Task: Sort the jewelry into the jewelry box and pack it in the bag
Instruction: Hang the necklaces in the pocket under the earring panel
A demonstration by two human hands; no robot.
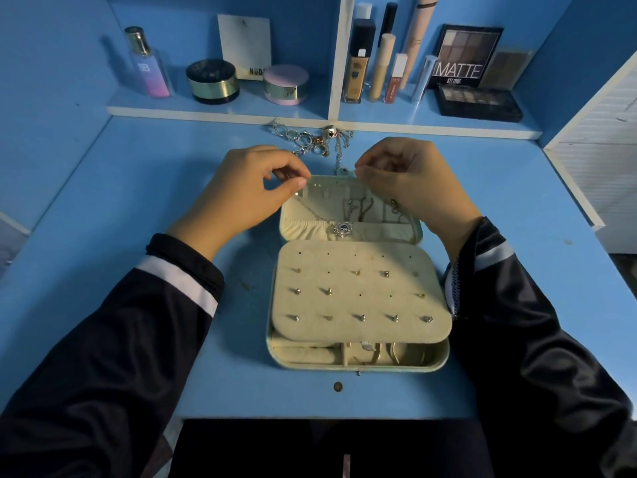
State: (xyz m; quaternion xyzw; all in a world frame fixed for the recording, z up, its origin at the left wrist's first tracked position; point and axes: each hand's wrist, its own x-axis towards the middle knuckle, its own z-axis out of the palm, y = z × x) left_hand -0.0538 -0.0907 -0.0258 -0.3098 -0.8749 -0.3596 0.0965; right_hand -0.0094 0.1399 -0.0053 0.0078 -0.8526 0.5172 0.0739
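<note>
Jewelry box [379, 368] open, long axis left-right, lid far, hands [248, 188] [410, 181] pinching necklace [343, 229]

Dim, cool bluish light falls evenly from above; the hands cast soft shadows on the counter [103, 208] (wide-angle bending curves its edges), and the far shelf [220, 110] looks slightly soft.

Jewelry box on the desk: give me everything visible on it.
The jewelry box is a mint-green rounded case with cream velvety lining, lying open on the blue desk. Its lid stands up at the far side, with a gathered pocket and chains hanging inside. A cream holed panel holding stud earrings covers the base; compartments show beneath its near edge. The left hand pinches a necklace at the lid's top edge; the right hand seems to hold its other end.
</note>
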